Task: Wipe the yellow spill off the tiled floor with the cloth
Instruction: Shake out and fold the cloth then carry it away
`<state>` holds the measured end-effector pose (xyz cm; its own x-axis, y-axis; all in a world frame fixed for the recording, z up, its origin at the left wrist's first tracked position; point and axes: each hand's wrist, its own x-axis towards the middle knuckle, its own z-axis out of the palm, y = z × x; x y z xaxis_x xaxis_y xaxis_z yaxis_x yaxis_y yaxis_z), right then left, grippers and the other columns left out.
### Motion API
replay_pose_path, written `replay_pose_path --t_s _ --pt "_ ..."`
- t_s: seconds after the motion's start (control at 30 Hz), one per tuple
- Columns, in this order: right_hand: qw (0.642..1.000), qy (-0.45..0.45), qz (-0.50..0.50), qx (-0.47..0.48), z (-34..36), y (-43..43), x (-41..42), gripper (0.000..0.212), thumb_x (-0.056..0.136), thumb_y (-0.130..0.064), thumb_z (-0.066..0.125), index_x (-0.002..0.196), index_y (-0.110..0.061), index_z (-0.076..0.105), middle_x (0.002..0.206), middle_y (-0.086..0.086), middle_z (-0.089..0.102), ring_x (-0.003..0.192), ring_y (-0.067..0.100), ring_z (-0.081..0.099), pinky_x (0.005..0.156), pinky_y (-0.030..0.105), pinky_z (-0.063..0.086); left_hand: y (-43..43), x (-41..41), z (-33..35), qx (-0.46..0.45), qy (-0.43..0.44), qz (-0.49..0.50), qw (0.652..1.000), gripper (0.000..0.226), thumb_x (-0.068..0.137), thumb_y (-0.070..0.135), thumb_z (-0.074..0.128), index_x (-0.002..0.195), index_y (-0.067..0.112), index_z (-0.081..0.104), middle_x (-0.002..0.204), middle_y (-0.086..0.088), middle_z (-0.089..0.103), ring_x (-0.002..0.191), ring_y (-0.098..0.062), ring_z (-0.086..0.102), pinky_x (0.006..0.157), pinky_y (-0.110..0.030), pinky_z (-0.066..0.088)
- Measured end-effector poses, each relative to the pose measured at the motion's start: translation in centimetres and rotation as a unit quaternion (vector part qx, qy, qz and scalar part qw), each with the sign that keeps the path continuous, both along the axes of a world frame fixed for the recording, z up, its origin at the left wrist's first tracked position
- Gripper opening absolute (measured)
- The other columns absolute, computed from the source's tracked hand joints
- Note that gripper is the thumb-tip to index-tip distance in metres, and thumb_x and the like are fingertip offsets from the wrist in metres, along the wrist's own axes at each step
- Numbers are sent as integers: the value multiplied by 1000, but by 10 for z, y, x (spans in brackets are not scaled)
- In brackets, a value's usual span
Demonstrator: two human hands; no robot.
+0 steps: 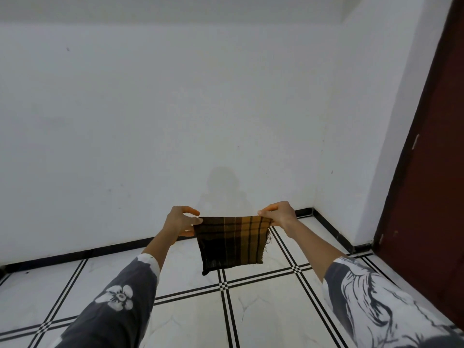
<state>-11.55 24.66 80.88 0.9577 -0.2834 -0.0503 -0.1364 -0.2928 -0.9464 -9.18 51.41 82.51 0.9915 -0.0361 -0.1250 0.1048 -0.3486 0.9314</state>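
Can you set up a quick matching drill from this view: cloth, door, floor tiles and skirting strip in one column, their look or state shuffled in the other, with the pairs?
Column one:
1. cloth
2. door
3. floor tiles
4. skirting strip

Column two:
A. dark red-brown, at the right edge
B. white with black double lines
C. brown and orange plaid, held up by its top corners
D. plain black, along the foot of the wall

Pairs: 1-C, 2-A, 3-B, 4-D. The left hand and right hand pinch the cloth.

Your sleeves [118,305] run off the bottom edge. The door [431,151] is cut off at right (only part shows).
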Motion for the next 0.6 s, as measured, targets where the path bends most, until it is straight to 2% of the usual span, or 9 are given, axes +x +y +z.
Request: replay_pose_path --t_s 0.1,0.2,0.27,0.43,0.5,0.6 --pt "999 -6 2 -45 3 0 3 26 77 -20 74 91 1 72 98 16 71 95 26 66 90 36 53 0 -1 5 -42 2 -3 999 26 80 5 71 104 3 61 94 -17 66 72 -25 67 50 -23 55" --pt "998 -9 32 -56 9 0 0 33 75 -23 76 98 0 70 105 13 69 103 23 61 91 29 47 3 -2 10 -82 10 -21 996 25 80 3 70 104 -1 65 100 -17 67 81 -25 67 59 -23 57" --pt "996 -12 52 -74 12 -1 -3 36 72 -16 78 103 0 68 110 13 67 107 24 59 92 29 46 6 -1 10 -79 6 -45 996 27 79 -1 70 106 -1 66 104 -18 66 89 -25 66 67 -23 57" --pt "987 -52 47 -145 14 -3 -2 33 71 -10 78 101 0 69 106 14 68 102 23 62 85 25 46 9 0 8 -11 -28 -73 997 36 75 -7 71 110 1 65 105 -18 66 98 -29 64 89 -32 52" --pt "980 -76 46 -179 14 -2 -1 25 74 -12 76 96 -2 71 101 13 70 97 23 64 84 26 47 8 2 7 40 -62 -66 995 34 75 -6 71 108 0 66 99 -15 67 94 -27 64 87 -30 51" --pt "967 -76 54 -239 13 -2 1 18 77 -22 73 88 -7 74 95 10 71 88 19 62 77 28 46 7 5 5 145 -129 -49 980 18 75 3 74 93 7 72 90 -12 70 90 -28 65 80 -28 51"
